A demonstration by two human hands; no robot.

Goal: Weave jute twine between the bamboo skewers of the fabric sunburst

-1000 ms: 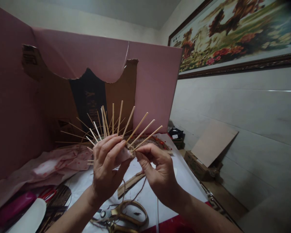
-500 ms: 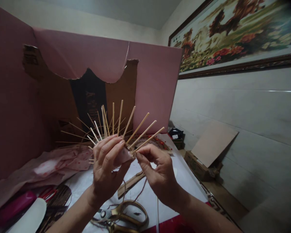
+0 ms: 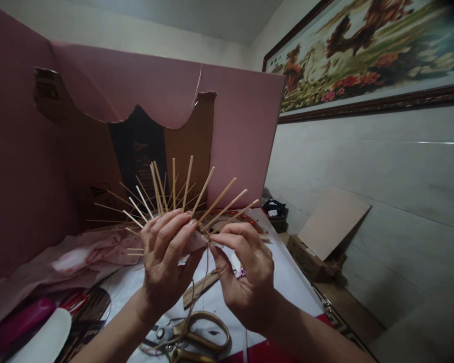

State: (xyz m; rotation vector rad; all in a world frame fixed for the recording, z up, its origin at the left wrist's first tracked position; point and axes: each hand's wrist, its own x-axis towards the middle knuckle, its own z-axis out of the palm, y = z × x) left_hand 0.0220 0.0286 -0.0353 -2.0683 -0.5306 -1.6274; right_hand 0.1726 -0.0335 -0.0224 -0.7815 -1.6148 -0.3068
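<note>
A small round piece with a pale pink base point(image 3: 194, 244) is raised in front of me, with thin wooden sticks point(image 3: 206, 189) fanning out from its edge. My left hand point(image 3: 168, 252) is closed around its near side, fingers over the top and thumb below. At the right end of the edge, the thumb and forefinger of my right hand point(image 3: 245, 272) close in on a strand of brown twine point(image 3: 207, 262). The fingertips partly hide that spot. From there the twine hangs down to gold-handled scissors point(image 3: 202, 335) on the table.
A flat brown strip point(image 3: 200, 290) lies beyond the scissors. Pink dotted cloth point(image 3: 94, 252), a magenta object point(image 3: 32, 317) and a white curved piece point(image 3: 47, 340) are at left. Behind stands a pink panel point(image 3: 245, 136) with torn cardboard. Another ring of sticks point(image 3: 113, 206) rests behind.
The stick piece has turned slightly, its sticks spreading further left. My right hand's fingers have shifted at the edge, and the twine now hangs straight down from there, left of the thumb.
</note>
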